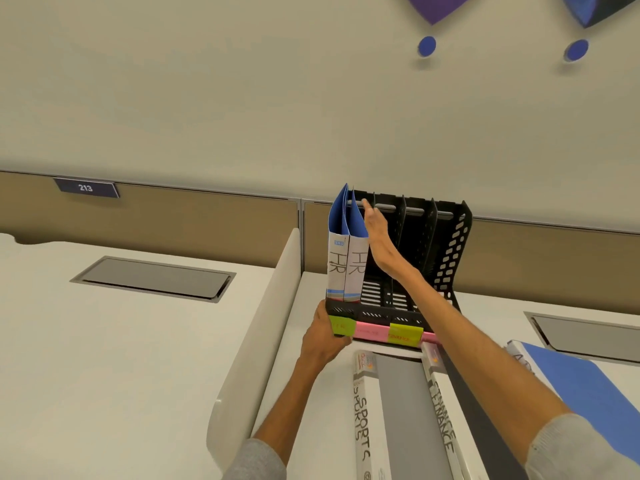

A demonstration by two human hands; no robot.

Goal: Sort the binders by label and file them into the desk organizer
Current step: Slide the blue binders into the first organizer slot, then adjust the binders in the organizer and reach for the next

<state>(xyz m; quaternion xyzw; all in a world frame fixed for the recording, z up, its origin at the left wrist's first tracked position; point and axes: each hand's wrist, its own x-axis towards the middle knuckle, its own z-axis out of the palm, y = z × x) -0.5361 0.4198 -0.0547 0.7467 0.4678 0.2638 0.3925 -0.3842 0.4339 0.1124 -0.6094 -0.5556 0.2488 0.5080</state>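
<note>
A black desk organizer [450,237] with several slots stands against the partition. Two blue binders marked HR [346,265] stand upright in its leftmost slot. My right hand [375,226] reaches into the organizer, fingers extended flat against the right HR binder's side. My left hand [323,336] grips the organizer's front left corner beside a green sticky label [343,326]. Pink and green labels [403,334] run along the front lip. Lying on the desk in front are a grey binder marked SPORTS [363,420] and another marked FINANCE [445,427].
A blue binder [581,386] lies at the right, partly under my right arm. A white curved divider [263,313] separates this desk from the left desk. Grey cable hatches [152,278] [588,336] sit in both desks. A wall rises behind the partition.
</note>
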